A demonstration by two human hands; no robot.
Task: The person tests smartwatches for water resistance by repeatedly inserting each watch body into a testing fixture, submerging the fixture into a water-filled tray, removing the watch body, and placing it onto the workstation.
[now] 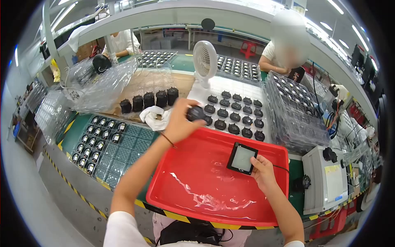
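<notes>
Tried to read any writing here and got basically nowhere. Right at the near edge of the green surface (76, 128), trimmed with black-and-yellow striped tape (177, 216), sits a glossy red plastic tub (193, 173) with rounded corners. Over its right half, the right hand (263, 171) is gripping a square black frame (242, 158) with a pale, frosted-looking panel, a thin black cable (282, 168) trailing off it. The left hand (179, 123) has a chunky round black part (195, 113) pinched between thumb and fingers, above the tub's far rim.

Toward the left edge there's a clear pocketed tray (123, 146), partly filled with round black parts wearing white stickers (105, 134), print too tiny. Near the right edge, a boxy white unit (317, 185) has a yellowish paper sheet (333, 181) on it, also unreadable.

Further back: crumpled white cloth (155, 118), five stubby black cylinders (149, 99), rows of dark lobed parts (235, 106) on a white tray, stacked clear trays (288, 127) to the right. Behind those, a white fan (204, 61), then two people past the far edge.
</notes>
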